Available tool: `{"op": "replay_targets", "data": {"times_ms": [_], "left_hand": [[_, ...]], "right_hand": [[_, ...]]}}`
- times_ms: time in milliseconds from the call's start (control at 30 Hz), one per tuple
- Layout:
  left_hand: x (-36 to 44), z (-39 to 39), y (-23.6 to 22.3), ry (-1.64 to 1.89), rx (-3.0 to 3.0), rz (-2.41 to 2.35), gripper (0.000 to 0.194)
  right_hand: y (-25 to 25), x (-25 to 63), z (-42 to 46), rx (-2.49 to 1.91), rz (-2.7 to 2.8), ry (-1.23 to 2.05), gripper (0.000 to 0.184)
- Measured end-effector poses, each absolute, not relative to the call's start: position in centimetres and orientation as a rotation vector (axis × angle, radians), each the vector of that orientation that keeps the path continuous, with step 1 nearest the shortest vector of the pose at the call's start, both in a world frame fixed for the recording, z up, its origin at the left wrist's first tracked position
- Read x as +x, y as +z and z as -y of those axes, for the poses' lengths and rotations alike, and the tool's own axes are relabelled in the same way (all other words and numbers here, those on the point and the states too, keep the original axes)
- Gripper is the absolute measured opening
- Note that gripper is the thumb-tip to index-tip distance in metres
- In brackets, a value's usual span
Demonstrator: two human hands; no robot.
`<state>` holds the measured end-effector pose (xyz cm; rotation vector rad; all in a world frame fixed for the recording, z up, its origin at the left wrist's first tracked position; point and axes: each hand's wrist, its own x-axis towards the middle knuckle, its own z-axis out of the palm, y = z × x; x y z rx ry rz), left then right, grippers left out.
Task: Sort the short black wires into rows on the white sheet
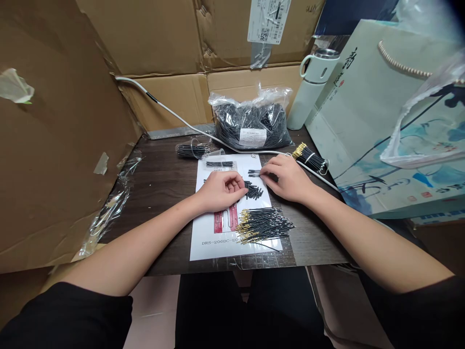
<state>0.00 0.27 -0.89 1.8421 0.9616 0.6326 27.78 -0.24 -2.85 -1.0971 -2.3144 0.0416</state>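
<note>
My left hand (222, 190) is over the white printed sheet (203, 249), fingers curled and thumb and forefinger pinched at the edge of a heap of short black tubes (254, 191). Whatever is in that pinch is too small to make out. On the right, my right hand (286, 177) closes its fingertips around the right ends of several thin black wires (253, 172). Below both hands lies a large bunch of black wires with gold tips (265, 226), partly over the sheet's red picture. Behind my left hand is a small clear bag of black pieces (220, 164).
At the back stands a big clear bag of black parts (252, 121). A white cable (185, 123) crosses the table. A tied gold-tipped bundle (309, 158), a flask (310, 92) and a paper bag (381, 111) are to the right. Cardboard walls (58, 145) enclose the left and back.
</note>
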Motion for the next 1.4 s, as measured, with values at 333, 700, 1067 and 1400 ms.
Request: {"op": "replay_targets", "data": {"times_ms": [333,700,1067,1400], "left_hand": [[0.0,-0.4,-0.9,0.631,1.841,-0.962,0.020],[-0.1,-0.6,-0.9,0.602,1.894,-0.949,0.016],[-0.1,-0.5,-0.9,0.605,1.866,-0.937,0.013],[0.3,0.4,0.1,0.597,1.886,-0.878,0.026]], "right_hand": [[-3.2,27.5,-0.3,-1.115,2.266,0.041,0.010],[1.0,27.4,2.6,-0.894,2.438,0.558,0.012],[0.4,27.4,2.3,-0.904,2.478,0.625,0.004],[0.3,25.7,3.5,-0.892,2.303,0.554,0.011]]}}
